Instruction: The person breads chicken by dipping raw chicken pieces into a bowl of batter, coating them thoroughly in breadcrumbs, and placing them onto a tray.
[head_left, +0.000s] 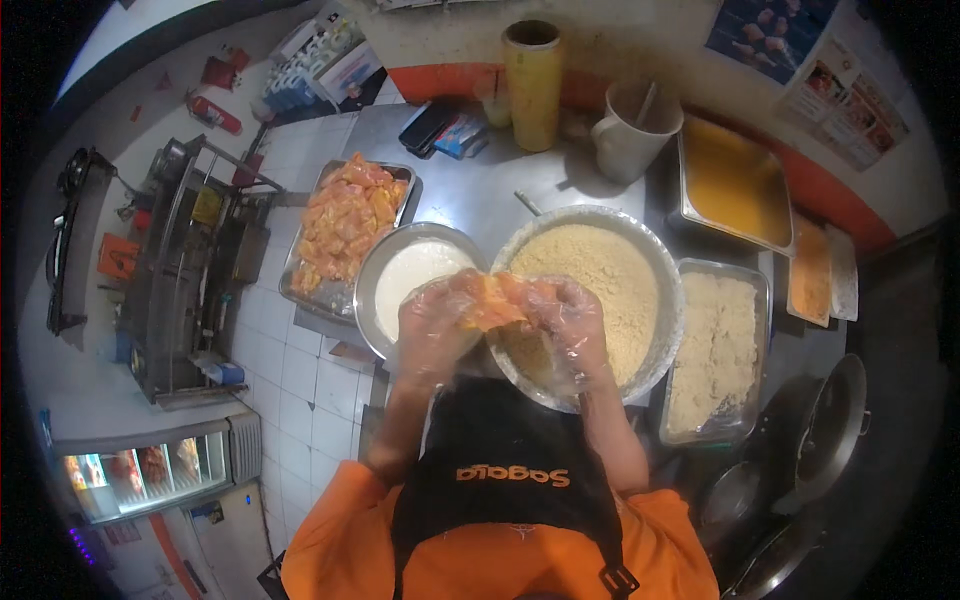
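Note:
A piece of raw marinated meat (495, 300) is stretched between my hands, above the gap between two bowls. My left hand (435, 322) wears a clear plastic glove and grips one end, over the near side of a metal bowl of white batter (416, 281). Also gloved, my right hand (566, 322) pinches the other end, in front of a wide metal basin (667, 352) that holds pale breading crumbs (607, 277). On the left, a metal tray (330, 296) carries a heap of similar raw pieces (351, 214).
Right of the basin lies a tray of crumb-coated pieces (712, 345). Behind it stand a deep pan of yellow-orange liquid (735, 180) and a narrow orange container (810, 274). A white jug (634, 135), a yellow cylinder (532, 86) and a phone (427, 129) line the back. Pans (832, 427) sit lower right.

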